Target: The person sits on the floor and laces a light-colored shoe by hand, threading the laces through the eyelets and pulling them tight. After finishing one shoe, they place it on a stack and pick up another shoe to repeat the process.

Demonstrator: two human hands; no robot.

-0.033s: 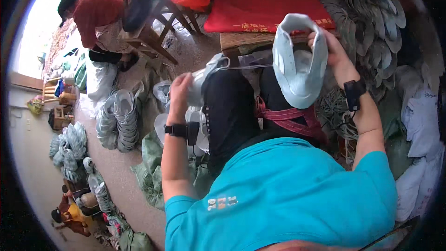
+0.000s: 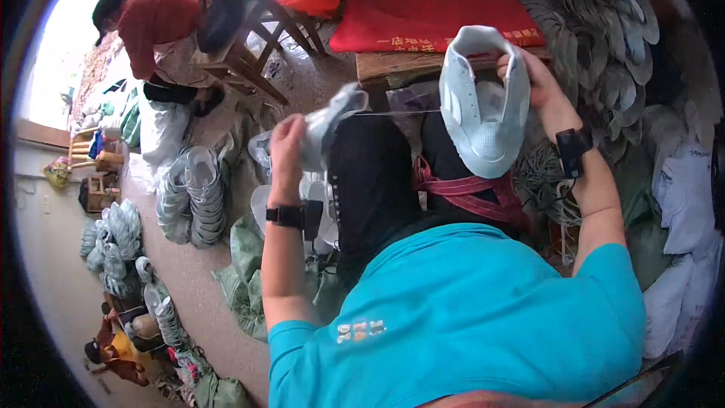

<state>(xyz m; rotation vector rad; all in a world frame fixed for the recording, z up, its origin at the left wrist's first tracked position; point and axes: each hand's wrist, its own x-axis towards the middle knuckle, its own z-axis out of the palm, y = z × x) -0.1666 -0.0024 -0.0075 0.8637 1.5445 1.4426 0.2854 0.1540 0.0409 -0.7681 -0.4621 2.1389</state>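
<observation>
Nothing has visibly moved since the earlier frame. The right hand grips the pale shoe upper raised over the lap, fingers closed on its edge. The left hand is closed, pulling a thread taut, near stacked soles on the floor.

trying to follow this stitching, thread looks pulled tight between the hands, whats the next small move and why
Probably bring the left hand back toward the pale shoe upper held by the right hand. The thread runs taut and straight between them, so the pull looks finished and the left hand is well away from the upper.
</observation>
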